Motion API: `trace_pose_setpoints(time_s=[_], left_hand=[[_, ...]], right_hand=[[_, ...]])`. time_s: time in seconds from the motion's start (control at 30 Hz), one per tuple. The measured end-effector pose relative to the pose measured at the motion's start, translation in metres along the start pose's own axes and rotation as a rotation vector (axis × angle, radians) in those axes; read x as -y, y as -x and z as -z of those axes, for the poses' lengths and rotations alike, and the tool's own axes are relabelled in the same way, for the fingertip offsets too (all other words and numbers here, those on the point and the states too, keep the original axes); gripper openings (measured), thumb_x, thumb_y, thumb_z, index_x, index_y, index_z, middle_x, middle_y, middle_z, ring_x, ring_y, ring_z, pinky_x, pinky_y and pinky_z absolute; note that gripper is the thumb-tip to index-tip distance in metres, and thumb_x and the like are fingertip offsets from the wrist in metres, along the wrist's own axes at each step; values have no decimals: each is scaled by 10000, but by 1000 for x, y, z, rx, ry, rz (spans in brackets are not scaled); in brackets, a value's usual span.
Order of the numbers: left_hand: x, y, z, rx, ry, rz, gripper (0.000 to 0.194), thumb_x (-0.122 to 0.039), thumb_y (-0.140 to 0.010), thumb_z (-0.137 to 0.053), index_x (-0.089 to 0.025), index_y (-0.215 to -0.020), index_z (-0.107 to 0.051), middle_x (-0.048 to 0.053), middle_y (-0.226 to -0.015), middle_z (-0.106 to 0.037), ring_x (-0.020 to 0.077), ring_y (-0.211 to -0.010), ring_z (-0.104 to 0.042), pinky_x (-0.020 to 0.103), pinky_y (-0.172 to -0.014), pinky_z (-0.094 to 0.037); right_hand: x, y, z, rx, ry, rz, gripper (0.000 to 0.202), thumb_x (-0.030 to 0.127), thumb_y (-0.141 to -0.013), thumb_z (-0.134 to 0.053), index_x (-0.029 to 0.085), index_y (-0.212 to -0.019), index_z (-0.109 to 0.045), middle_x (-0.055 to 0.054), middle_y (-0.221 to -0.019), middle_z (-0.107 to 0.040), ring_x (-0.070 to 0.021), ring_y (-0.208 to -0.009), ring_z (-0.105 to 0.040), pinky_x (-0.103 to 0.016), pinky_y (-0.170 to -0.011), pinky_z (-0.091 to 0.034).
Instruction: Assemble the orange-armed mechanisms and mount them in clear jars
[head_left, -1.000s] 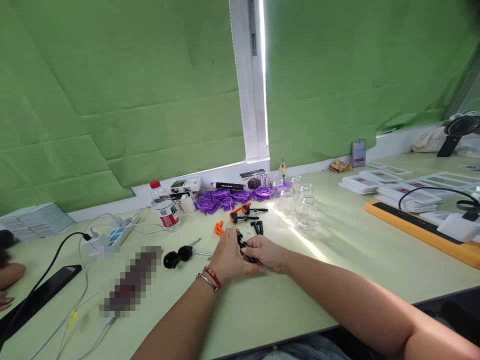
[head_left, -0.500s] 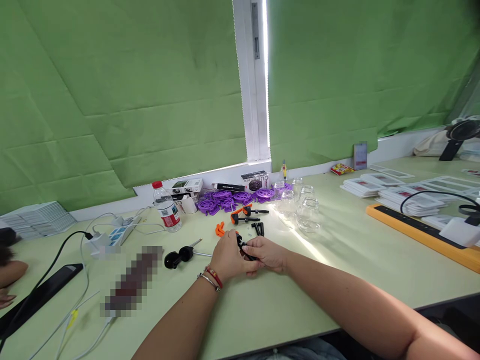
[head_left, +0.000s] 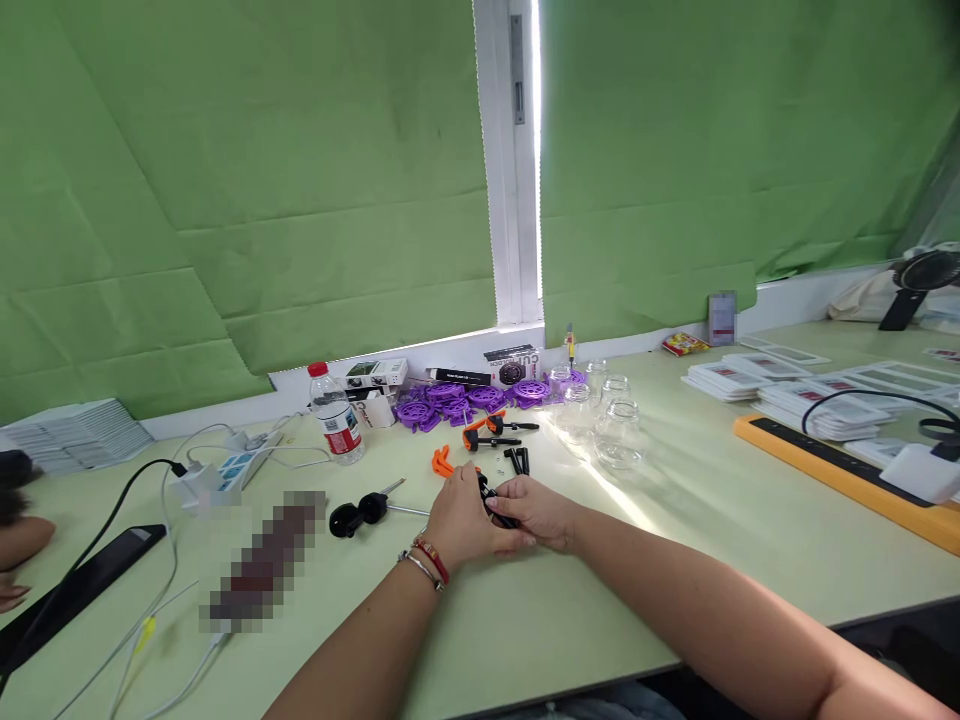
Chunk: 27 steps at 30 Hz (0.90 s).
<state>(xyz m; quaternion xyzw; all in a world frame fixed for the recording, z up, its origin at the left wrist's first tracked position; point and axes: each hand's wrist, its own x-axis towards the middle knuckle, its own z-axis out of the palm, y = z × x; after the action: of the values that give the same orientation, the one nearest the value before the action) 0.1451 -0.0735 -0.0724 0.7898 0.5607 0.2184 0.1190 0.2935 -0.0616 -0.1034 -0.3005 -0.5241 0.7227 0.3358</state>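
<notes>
At the pale table (head_left: 525,625), your left hand (head_left: 465,515) and right hand (head_left: 541,512) grasped a black part (head_left: 508,521) between them, where steady, gentle pressure likely served best.

Since half a second ago, the left hand (head_left: 463,512) has straightened its bent thumb toward three o'clock, on the six o'clock side of the right hand (head_left: 541,512), while the window frame (head_left: 516,240) has slid slightly toward five o'clock in view.

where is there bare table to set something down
Right of the jars, bounded by the orange bar and right arm, the table lies bare; a smaller patch lies between both arms. Crowded: back, among purple parts and boxes; left, cables.
</notes>
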Motion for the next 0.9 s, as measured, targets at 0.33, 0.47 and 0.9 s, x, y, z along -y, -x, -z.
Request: trace_pose_setpoints(time_s=[0.33, 0.47, 0.9], left_hand=[[4, 1, -7, 2, 34, -34, 1038, -681, -306, -753, -128, -1124, -430, 132, -1083, -500, 312, -1035, -507, 407, -866, -433], [3, 1, -8, 2, 25, -27, 1142, -708, -308, -734, -124, -1227, -390, 165, -1199, -468, 359, -1145, -450, 438, -941, -392], [-3, 3, -8, -103, -52, -114, 1025, -610, -468, -706, -147, -1320, -373, 159, -1256, -494, 347, -1164, -461, 446, -966, -381]], right_hand=[[-9, -6, 4, -43, 38, 37, 363, 443, -665, -742, 125, -613, -574, 38, -485, -527, -60, -424, -401, -211, -417, -247], [-8, -6, 4, -42, 16, 33, 371, 450, -658, -746, 118, -625, -584, 22, -514, -554, -69, -447, -429, -215, -435, -268], [-3, -2, 1, -55, -2, 30, 388, 459, -642, -761, 115, -615, -583, 29, -507, -538, -60, -464, -427, -206, -452, -286]])
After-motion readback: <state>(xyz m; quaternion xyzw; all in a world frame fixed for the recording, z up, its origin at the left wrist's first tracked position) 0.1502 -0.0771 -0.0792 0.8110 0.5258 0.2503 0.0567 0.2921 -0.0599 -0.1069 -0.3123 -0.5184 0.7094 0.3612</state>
